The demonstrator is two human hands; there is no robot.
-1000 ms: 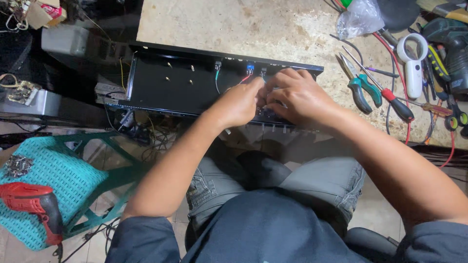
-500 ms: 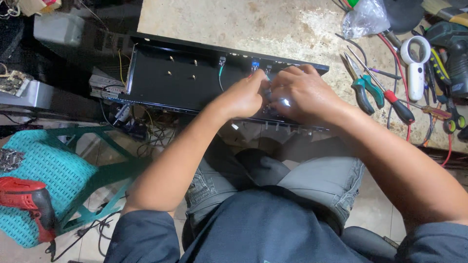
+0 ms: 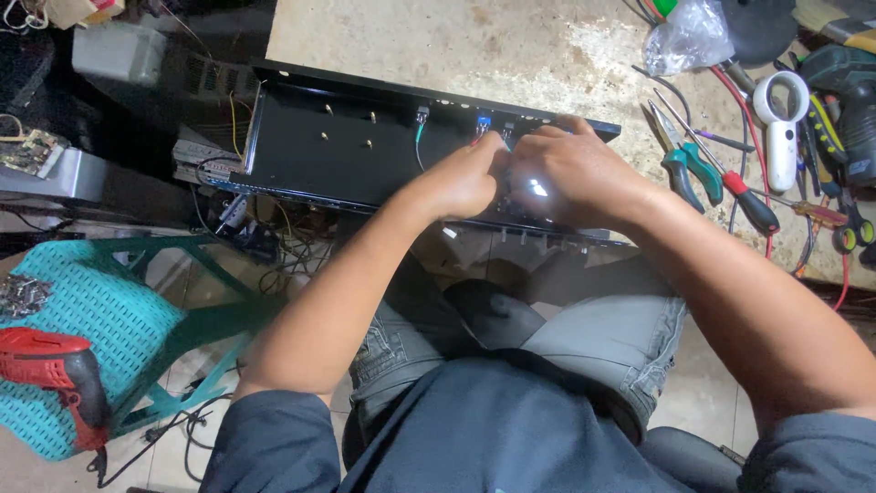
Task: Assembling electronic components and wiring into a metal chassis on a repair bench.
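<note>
Both hands, left (image 3: 465, 183) and right (image 3: 570, 178), were curled together inside the black chassis (image 3: 319, 155), pinching something hidden. The chassis overhung the worktop (image 3: 511, 55) edge, bringing it close over the lap.

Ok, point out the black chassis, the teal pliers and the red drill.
Chassis (image 3: 310, 160): head view, bare inner floor, left part.
Pliers (image 3: 686, 167): head view, teal handle.
Drill (image 3: 55, 365): head view, red body.

You're in a small electronics repair workshop. Right of your hands, pliers (image 3: 686, 164), a red-handled screwdriver (image 3: 741, 198) and a white magnifier (image 3: 783, 128) lie scattered on a worn, stained workbench (image 3: 474, 46). Left of your hands, loose wiring (image 3: 274, 242) hangs below the bench, and a red power drill (image 3: 55, 370) rests on a teal plastic stool (image 3: 100, 319).
</note>
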